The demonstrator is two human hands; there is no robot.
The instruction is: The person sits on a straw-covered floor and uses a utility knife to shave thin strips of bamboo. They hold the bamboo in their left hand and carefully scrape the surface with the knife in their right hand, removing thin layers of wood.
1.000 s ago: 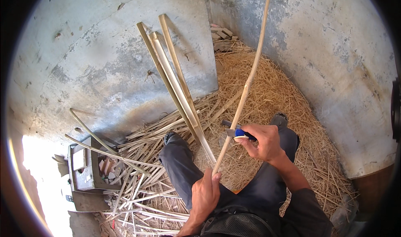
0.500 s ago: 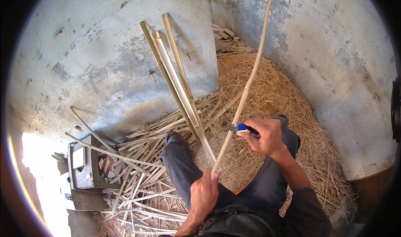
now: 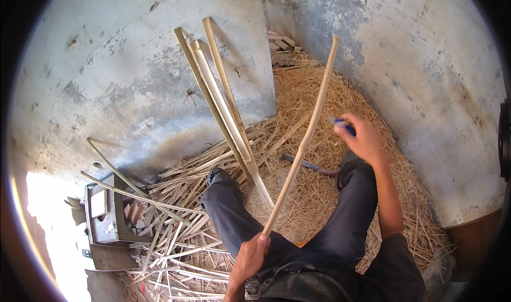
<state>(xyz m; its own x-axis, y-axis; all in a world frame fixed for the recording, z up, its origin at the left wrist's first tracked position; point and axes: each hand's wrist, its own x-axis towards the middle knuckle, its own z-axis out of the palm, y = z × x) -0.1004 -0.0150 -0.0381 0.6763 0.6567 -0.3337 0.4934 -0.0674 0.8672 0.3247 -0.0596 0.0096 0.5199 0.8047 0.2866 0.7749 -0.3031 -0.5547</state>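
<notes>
My left hand (image 3: 250,257) is closed round the lower end of a long pale bamboo strip (image 3: 298,158), thumb lying along it. The strip slants up and away to the right, with a node about midway. To the right of the strip, apart from it, my right hand (image 3: 364,139) grips a blue-handled utility knife (image 3: 345,126); its blade is hard to make out. On the straw beyond my legs lies a dark-bladed chopping knife (image 3: 304,162), partly behind the strip, its handle by my right shoe (image 3: 348,169).
Several split bamboo lengths (image 3: 213,89) lean on the worn left wall (image 3: 122,62). Cut strips (image 3: 181,249) litter the floor at left, beside an old box (image 3: 114,233) holding rubble. Straw-like shavings (image 3: 298,97) cover the corner floor, with bricks (image 3: 282,42) behind.
My right hand has lifted the utility knife off the strip and moved up and right. The strip has been drawn down toward me in my left hand. The chopping knife has come into sight.
</notes>
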